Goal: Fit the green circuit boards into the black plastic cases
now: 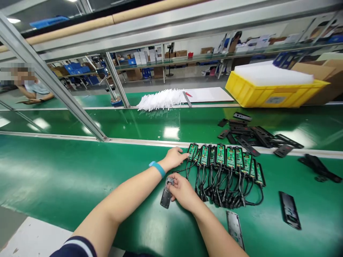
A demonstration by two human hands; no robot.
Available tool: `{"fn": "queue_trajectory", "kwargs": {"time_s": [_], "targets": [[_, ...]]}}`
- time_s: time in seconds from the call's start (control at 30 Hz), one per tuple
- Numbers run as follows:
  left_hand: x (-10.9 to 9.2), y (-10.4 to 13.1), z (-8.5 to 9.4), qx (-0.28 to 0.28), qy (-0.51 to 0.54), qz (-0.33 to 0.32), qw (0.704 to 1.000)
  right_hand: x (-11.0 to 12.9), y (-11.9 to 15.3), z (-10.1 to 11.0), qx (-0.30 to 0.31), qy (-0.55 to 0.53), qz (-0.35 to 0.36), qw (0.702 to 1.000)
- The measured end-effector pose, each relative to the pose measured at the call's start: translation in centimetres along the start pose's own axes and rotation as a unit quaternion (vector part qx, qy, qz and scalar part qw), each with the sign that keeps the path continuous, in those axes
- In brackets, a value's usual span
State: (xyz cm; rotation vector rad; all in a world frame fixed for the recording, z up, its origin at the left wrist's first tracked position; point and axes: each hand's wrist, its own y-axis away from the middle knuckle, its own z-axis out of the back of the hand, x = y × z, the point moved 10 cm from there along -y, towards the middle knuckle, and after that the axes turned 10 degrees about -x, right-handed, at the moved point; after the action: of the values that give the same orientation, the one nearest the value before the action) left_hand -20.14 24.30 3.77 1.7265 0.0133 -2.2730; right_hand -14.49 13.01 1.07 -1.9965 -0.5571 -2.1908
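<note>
My right hand [183, 191] grips a black plastic housing cover [166, 196], tilted just above the green bench, with its hollow inner side showing. My left hand [174, 157], with a blue band at the wrist, reaches to the left end of a row of circuit boards. Its thumb tip is at the edge of the leftmost green circuit board [192, 151], and its fingers are apart. Each board sits in a black casing with black cables [227, 196] trailing toward me. Another cover [235, 228] lies beside my right forearm.
A pile of black covers [249, 134] lies behind the boards across a metal rail. More black parts [320, 167] and a cover [290, 210] are at right. Behind stand a yellow crate [273, 94] and white strips [160, 100]. A metal post [66, 85] slants at left; a person [37, 89] sits beyond.
</note>
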Motion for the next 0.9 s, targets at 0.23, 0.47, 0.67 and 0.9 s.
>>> {"fn": "queue_trajectory", "kwargs": {"time_s": [0.23,0.47,0.67,0.9], "targets": [[-0.3,-1.5,-3.0,0.013,0.020,0.035,0.999,0.6,0.2,-0.7,0.044,-0.013,-0.020,0.999],[1.9,-0.8,1.2,0.063,0.119,0.116,0.984,-0.5,0.2,-1.1,0.053,-0.058,-0.081,0.994],[2.1,0.1,10.9,0.017,0.163,0.104,0.981,-0.7,-0.3,-0.6,0.016,-0.139,-0.131,0.982],[1.5,5.3,15.7,0.040,0.121,0.076,0.989,-1.0,-0.2,-0.3,-0.021,-0.216,-0.191,0.957]]}}
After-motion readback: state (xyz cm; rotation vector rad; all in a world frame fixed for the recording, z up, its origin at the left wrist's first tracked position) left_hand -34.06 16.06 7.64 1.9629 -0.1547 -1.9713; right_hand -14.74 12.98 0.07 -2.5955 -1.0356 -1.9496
